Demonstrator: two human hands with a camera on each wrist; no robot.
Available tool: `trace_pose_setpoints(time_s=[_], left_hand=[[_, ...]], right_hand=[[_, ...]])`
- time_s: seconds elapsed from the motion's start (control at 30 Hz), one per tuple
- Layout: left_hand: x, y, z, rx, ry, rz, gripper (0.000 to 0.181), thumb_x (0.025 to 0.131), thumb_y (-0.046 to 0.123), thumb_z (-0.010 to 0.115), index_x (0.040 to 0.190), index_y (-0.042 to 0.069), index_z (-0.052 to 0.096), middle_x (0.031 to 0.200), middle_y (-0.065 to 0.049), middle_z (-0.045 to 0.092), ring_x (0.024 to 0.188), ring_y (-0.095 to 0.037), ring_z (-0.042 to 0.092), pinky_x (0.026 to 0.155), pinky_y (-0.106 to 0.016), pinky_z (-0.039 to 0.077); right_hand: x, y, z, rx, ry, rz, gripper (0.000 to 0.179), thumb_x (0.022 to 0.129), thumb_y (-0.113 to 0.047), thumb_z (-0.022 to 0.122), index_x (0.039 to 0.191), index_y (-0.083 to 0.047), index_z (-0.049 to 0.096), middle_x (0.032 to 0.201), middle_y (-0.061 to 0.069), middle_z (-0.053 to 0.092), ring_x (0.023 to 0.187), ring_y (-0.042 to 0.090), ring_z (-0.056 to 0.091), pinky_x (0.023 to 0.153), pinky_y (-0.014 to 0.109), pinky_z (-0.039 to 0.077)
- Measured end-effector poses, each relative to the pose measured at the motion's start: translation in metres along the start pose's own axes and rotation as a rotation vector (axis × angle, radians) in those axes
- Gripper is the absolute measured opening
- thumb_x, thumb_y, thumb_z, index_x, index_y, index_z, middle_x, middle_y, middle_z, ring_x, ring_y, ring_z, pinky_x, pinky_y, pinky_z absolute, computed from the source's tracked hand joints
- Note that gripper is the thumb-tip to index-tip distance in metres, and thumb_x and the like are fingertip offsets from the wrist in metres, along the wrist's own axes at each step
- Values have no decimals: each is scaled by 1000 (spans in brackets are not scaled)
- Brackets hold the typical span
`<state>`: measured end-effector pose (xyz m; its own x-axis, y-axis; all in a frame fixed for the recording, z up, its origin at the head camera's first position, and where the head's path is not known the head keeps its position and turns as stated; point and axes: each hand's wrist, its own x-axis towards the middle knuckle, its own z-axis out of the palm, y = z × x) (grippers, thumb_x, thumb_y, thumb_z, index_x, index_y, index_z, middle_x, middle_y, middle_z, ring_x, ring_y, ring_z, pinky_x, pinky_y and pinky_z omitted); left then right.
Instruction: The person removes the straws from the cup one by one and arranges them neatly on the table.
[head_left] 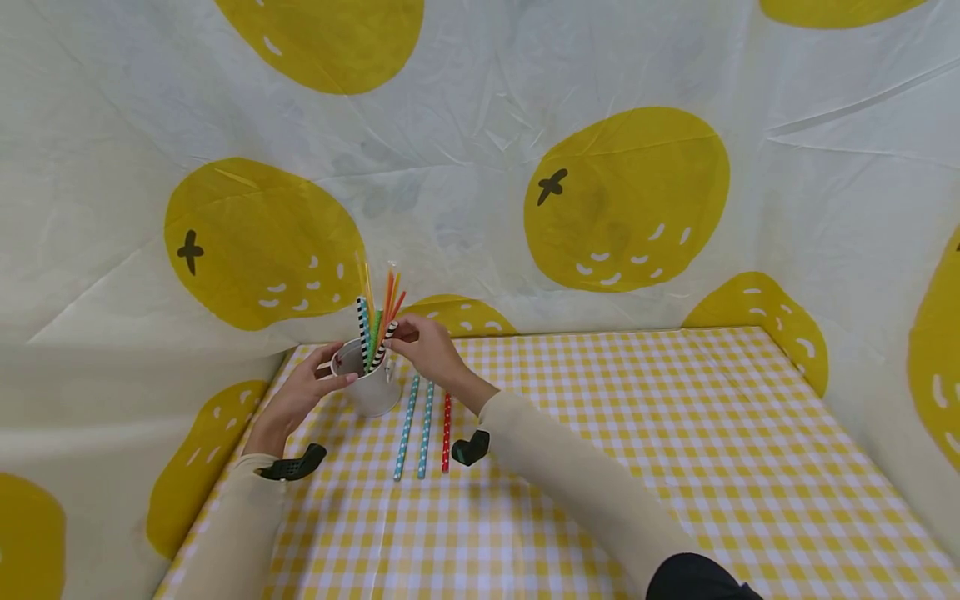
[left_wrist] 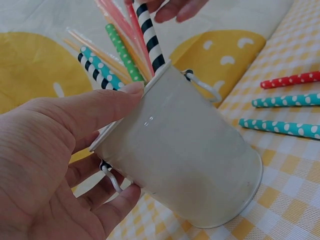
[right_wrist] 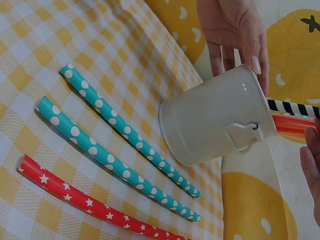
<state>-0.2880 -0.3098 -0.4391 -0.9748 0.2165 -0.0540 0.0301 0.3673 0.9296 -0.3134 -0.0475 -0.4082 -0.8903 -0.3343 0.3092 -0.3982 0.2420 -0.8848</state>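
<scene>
A small white metal bucket [head_left: 377,395] with little side handles stands on the table, several straws in it. My left hand [head_left: 298,393] grips the bucket at its left, thumb [left_wrist: 112,107] along the rim and fingers around the outer side. My right hand [head_left: 433,348] pinches a black-and-white striped straw [left_wrist: 150,37] that stands inside against the right rim. Beside it are a green dotted straw [left_wrist: 122,50], a teal dotted straw [left_wrist: 100,65], another striped straw [left_wrist: 92,70], and orange and red straws [head_left: 389,292] in clear wrapping. Their lower ends are hidden in the bucket.
Right of the bucket, two teal dotted straws [right_wrist: 117,150] and a red straw with white stars [right_wrist: 82,200] lie side by side on the yellow checked tablecloth [head_left: 637,417]. A lemon-print curtain [head_left: 480,208] hangs close behind the bucket and along the left side.
</scene>
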Motion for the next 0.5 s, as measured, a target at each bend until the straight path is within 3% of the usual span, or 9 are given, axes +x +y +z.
trace_pose_setpoints(time_s=[0.5], left_hand=[[-2, 3, 0, -5, -6, 2, 87, 97, 23, 72, 163, 8, 17, 162, -22, 22, 146, -46, 28, 112, -59, 30]], right_hand=[[-2, -11, -20, 124, 18, -40, 15, 97, -16, 71, 110, -9, 66, 107, 5, 66, 89, 16, 73, 75, 27, 53]])
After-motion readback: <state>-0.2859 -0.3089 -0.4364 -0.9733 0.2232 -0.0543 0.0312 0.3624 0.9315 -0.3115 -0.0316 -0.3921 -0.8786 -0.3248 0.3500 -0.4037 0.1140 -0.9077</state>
